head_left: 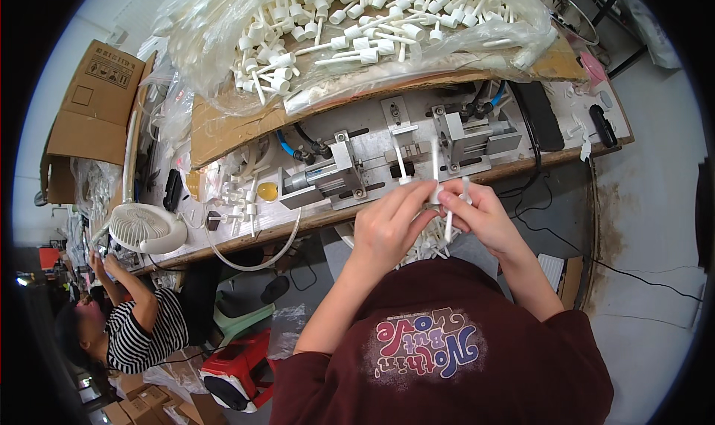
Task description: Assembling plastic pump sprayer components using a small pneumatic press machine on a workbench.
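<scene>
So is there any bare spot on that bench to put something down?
Little. A small bare strip lies on the bench between the black pad and the black marker-like thing. Behind, the pile of white pump parts is crowded; the metal jig fills the middle, before both hands; the fan crowds the left.

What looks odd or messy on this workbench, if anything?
The torn cardboard sheet serving as a shelf sags under a split plastic bag spilling white pump parts. The left hand and right hand hold similar white pieces; nothing there looks damaged.
</scene>
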`<state>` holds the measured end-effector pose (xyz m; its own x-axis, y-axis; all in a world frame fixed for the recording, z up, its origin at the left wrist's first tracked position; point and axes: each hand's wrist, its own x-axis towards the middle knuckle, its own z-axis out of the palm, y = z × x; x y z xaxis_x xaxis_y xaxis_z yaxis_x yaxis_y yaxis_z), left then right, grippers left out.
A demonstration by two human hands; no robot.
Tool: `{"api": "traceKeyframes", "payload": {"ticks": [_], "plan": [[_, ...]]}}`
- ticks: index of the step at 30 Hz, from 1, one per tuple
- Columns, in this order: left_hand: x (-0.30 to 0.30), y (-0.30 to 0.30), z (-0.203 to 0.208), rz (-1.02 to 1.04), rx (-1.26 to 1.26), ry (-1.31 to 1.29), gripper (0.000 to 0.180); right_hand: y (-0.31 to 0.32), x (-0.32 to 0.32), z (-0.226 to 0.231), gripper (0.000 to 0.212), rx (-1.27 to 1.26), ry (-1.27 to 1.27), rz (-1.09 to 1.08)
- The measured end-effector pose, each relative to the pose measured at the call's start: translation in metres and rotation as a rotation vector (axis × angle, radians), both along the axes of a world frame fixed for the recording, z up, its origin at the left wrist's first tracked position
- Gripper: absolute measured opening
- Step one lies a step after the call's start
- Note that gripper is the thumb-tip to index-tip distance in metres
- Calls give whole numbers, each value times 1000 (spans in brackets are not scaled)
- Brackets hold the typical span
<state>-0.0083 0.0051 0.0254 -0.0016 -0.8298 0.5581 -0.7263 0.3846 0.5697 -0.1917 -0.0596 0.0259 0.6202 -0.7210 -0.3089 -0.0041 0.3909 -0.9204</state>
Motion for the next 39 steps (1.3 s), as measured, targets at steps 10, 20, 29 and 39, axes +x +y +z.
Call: {"api": "traceKeyframes", "payload": {"ticks": [10, 20, 29, 39], "plan": [[9, 15, -2, -171, 175, 448, 36, -5, -2, 5, 23, 64, -13, 263], [9, 0, -30, 176, 24, -165, 27, -15, -1, 3, 22, 186, -327, -171], [12, -12, -24, 198, 32, -339, 28, -2, -4, -3, 20, 102, -257, -340], [-8, -4, -11, 104, -94, -50, 41, 12, 23, -7, 18, 78, -235, -358]]}}
